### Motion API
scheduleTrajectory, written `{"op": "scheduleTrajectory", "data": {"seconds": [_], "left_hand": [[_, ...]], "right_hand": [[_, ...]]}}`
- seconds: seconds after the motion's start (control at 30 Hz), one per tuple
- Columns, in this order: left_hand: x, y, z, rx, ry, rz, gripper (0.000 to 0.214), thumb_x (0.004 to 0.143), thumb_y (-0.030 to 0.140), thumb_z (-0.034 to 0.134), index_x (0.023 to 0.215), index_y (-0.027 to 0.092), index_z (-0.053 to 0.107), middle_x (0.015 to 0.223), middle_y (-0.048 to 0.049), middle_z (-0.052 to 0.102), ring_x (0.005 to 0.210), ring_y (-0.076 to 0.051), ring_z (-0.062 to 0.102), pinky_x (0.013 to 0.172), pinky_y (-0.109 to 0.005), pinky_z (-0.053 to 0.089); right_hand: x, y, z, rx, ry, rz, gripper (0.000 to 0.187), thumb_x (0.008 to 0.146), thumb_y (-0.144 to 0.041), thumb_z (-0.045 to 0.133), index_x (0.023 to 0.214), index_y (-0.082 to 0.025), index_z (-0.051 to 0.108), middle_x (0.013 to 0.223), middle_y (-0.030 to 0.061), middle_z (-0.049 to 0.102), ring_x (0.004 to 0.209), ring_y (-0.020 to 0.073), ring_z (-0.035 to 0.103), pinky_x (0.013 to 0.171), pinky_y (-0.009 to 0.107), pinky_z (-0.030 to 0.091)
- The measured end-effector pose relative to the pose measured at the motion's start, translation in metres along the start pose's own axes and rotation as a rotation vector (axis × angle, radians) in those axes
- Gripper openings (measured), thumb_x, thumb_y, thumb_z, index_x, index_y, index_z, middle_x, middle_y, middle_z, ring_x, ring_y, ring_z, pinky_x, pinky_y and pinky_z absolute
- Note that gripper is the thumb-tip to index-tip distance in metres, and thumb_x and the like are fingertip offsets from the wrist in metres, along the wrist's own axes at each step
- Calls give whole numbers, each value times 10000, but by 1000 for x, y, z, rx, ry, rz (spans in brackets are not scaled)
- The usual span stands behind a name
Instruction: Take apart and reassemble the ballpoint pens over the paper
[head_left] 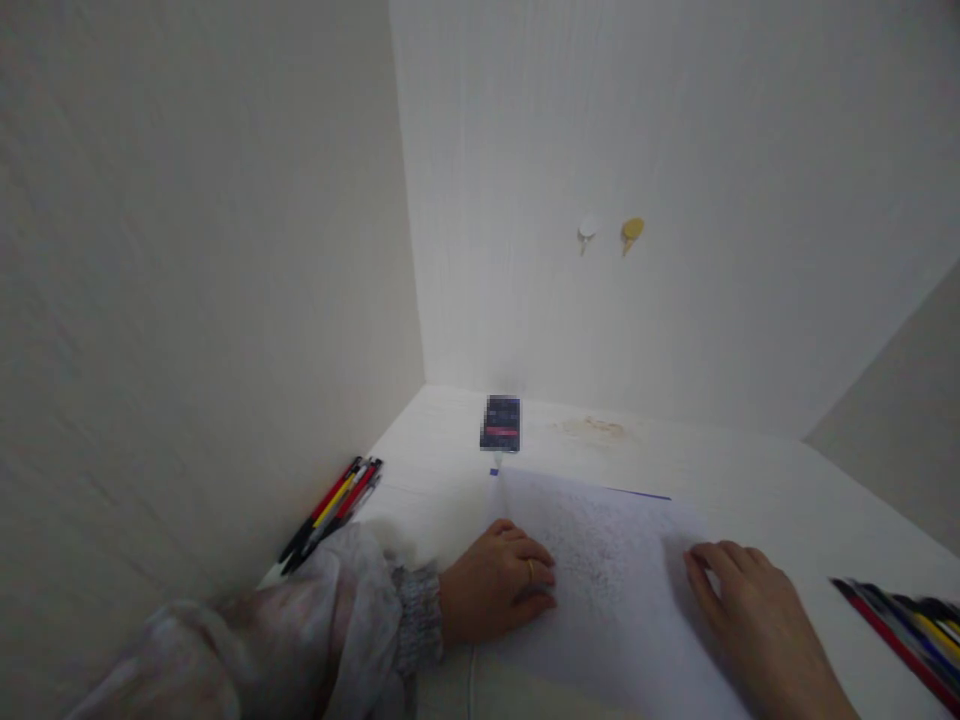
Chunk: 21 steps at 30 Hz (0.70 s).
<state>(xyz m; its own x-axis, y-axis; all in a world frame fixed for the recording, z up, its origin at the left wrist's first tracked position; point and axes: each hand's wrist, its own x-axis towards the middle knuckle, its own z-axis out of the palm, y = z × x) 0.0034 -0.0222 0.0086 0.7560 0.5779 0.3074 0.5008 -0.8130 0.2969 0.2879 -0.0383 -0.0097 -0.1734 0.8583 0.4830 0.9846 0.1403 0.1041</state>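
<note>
A white sheet of paper [600,560] with faint printed text lies on the white table [750,470] in front of me. My left hand [499,580], with a ring on one finger, rests on the sheet's left edge with its fingers curled and nothing in them. My right hand [750,610] lies flat on the sheet's right side, fingers stretched out and pressing the paper down. A loose light sleeve with a grey cuff [416,620] covers my left forearm.
A bundle of pens [334,510] in red, yellow and black lies at the left by the wall. More pens [907,630] lie at the right edge. A small dark box [500,423] stands at the back. Two hooks [609,233] hang on the far wall.
</note>
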Motion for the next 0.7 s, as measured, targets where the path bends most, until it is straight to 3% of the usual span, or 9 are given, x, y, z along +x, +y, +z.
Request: {"op": "scheduleTrajectory", "data": {"seconds": [0.13,0.23,0.4,0.53,0.7], "left_hand": [[2,-4,-9,154,87,-154,182,809,214,415,898,190,571,987,-31,588,902,-154,498,834,-345,323],[-1,-14,-18,354,130,-342,254,798,152,394,1019,174,517,1090,-74,523,996,-195,442,862,-392,312],[-29,-30,-32,791,16,-738,402,741,13,338,1122,78,451,1192,-175,418,1096,-301,350,842,-504,295],[-55,-34,-42,966,-72,-849,331,750,4,303,970,39,549,962,-194,519,892,-288,475,664,-419,407],[-60,-40,-47,982,-90,-928,321,769,22,271,898,40,565,835,-170,508,772,-249,498,548,-330,422]], "right_hand": [[-6,2,9,105,20,-47,259,792,-284,360,730,-172,586,736,89,597,685,221,521,630,360,378],[-10,7,13,134,54,-43,271,780,-308,362,717,-175,590,743,101,597,694,235,522,636,378,376],[-12,10,19,191,93,-26,246,748,-328,398,708,-181,591,723,105,596,685,244,518,630,391,372],[-11,9,23,204,77,-6,212,733,-336,429,680,-202,584,701,95,587,665,229,507,620,377,363],[-13,7,25,182,38,20,243,757,-328,391,677,-201,582,705,73,578,684,221,511,634,366,352]]}}
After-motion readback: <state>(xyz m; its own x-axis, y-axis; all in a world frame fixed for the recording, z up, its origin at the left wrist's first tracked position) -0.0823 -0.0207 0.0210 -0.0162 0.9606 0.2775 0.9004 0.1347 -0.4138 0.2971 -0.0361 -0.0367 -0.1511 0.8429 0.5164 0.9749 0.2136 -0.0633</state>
